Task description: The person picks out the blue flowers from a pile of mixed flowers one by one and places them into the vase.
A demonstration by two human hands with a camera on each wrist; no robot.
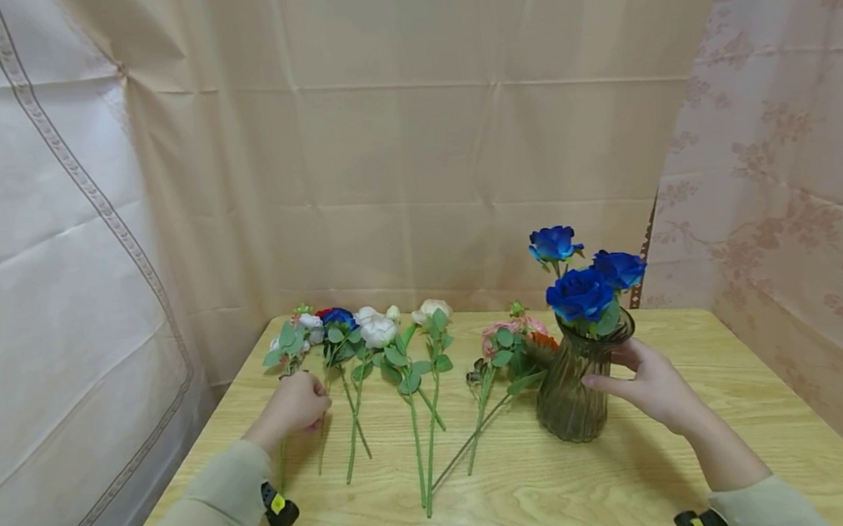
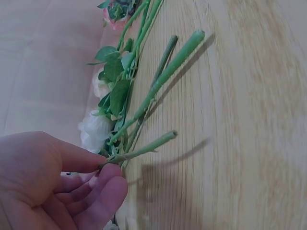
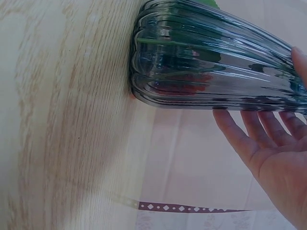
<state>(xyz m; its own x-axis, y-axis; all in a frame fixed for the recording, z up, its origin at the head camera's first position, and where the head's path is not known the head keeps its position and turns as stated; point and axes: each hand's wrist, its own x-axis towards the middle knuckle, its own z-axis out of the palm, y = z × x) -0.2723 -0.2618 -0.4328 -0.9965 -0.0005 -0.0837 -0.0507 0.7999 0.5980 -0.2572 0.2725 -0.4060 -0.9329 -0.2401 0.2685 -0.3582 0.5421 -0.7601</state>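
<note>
My left hand [image 1: 294, 404] is over the left end of a row of artificial flowers. In the left wrist view, its thumb and fingers pinch a thin green flower stem [image 2: 148, 147], the cut end raised over the table. Which bloom belongs to that stem I cannot tell. On the right, my right hand [image 1: 654, 385] grips a ribbed, dark glass vase [image 1: 572, 400], thumb in front and fingers on the far side. The vase stands upright with several blue roses [image 1: 580, 293] in it. In the right wrist view, fingertips touch the glass vase [image 3: 192, 62].
Across the wooden table [image 1: 517, 497] lie white roses [image 1: 378, 331], a blue rose [image 1: 338, 318], a cream rose [image 1: 433, 309] and pink flowers [image 1: 499, 333], stems toward me. Several lie close to the vase's left side. A beige curtain [image 1: 396, 148] hangs behind.
</note>
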